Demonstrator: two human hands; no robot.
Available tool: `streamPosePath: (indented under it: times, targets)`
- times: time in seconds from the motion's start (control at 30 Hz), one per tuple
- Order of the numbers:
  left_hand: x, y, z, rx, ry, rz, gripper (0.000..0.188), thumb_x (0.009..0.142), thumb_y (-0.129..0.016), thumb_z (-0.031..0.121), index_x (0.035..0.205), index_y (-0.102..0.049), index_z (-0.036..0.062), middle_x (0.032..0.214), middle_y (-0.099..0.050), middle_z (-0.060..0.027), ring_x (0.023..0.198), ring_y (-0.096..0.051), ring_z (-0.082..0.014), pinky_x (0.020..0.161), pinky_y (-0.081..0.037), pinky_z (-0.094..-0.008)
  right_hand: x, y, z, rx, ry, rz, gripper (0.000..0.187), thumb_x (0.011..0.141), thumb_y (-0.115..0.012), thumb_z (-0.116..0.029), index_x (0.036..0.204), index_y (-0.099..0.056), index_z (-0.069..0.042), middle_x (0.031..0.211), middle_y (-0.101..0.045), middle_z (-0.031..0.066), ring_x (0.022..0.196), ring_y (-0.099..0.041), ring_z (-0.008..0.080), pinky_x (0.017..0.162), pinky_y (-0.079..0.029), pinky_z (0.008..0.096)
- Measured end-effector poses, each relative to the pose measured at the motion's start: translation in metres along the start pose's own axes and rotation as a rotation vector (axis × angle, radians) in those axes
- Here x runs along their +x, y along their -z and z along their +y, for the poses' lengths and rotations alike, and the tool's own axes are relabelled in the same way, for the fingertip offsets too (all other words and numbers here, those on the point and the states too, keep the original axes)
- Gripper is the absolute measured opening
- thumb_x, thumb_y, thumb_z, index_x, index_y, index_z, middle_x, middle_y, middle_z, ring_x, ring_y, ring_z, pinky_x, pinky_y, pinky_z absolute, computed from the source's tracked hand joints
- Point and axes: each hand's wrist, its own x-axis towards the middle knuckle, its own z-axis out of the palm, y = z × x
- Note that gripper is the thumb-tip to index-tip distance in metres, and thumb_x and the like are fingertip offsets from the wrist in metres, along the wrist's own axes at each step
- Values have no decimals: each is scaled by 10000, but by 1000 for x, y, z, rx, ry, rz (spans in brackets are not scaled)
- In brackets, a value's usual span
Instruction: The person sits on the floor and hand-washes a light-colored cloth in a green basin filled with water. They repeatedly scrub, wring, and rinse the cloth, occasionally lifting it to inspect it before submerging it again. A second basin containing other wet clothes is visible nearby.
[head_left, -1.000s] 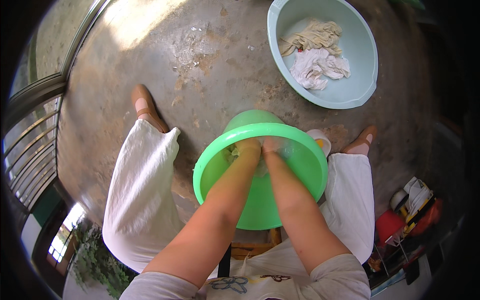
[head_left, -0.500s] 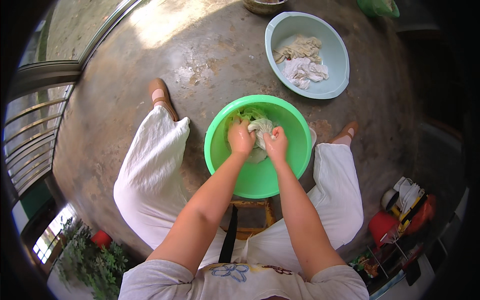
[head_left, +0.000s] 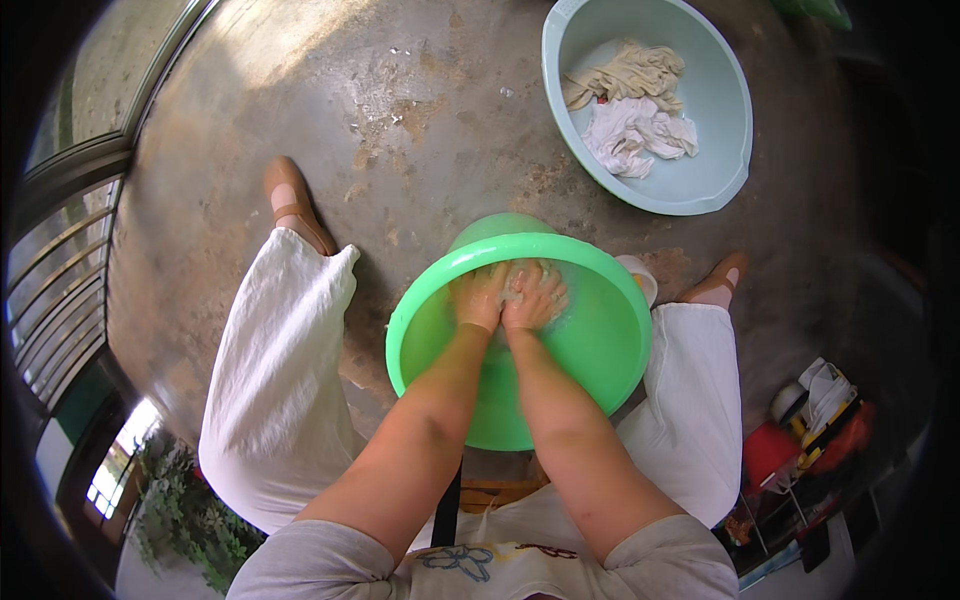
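A bright green plastic basin (head_left: 575, 400) stands tilted between my legs, its far rim lifted and part of its outer underside showing. Both of my hands reach inside, side by side, wet and close to touching. My left hand (head_left: 482, 298) lies against the inner far part with its fingers stretched forward, partly blurred. Beside it, my right hand (head_left: 535, 298) has its fingers spread and pressed down. Whitish suds or wet cloth show between the hands; I cannot tell which. The rim and hands hide most of what lies under them.
A pale blue basin (head_left: 715, 130) at the far right holds a beige cloth (head_left: 640, 75) and a white cloth (head_left: 635, 135). A wooden stool (head_left: 490, 492) is beneath me. Metal railings (head_left: 65, 270) stand left, a leafy plant (head_left: 195, 510) lower left, and a rack of utensils (head_left: 800, 440) lower right.
The green basin has tilted, its far rim rising. My hands have gone from gripping the bunched whitish cloth to lying stretched out inside the basin. The cloth is now mostly hidden.
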Motion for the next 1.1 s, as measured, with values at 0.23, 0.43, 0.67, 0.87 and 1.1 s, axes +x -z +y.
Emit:
streamPosePath:
  times: [0.23,0.43,0.67,0.87,1.1]
  targets:
    - [48,-6,6,-164,126,-64,294,811,-551,270,1000,-683,86,1052,-645,-182,952,-622,-340,833,-468,-447,44,-82,41,-112,5,-125,306,864,-523,-314,1048,-649,-104,1019,-635,174,879,-615,341,764,-476,468]
    - [42,75,37,-140,129,-141,334,820,-529,319,1011,-668,82,1059,-647,-148,1017,-606,-310,887,-452,-443,101,27,-6,-30,-85,-512,297,867,-517,-300,989,-670,-77,1025,-647,154,898,-616,335,763,-487,433]
    - [-20,39,9,-552,245,236,424,796,-558,363,1161,-546,150,1294,-489,-115,958,-551,-359,761,-441,-495,16,60,25,406,200,-220,245,868,-516,-276,969,-651,-99,1001,-618,138,956,-558,343,813,-444,445]
    - [-15,16,34,-80,154,452,379,891,-472,387,1217,-559,215,1281,-504,-148,1146,-453,-369,872,-325,-630,2,22,2,71,156,84,342,885,-491,-370,1204,-564,-272,1321,-443,-11,1220,-374,297,894,-331,550]
    - [26,14,34,-601,531,162,330,857,-500,320,967,-656,51,1032,-645,-177,966,-595,-337,812,-446,-437,48,3,0,322,-53,-286,308,841,-526,-326,897,-658,-53,916,-651,198,863,-605,371,791,-436,490]
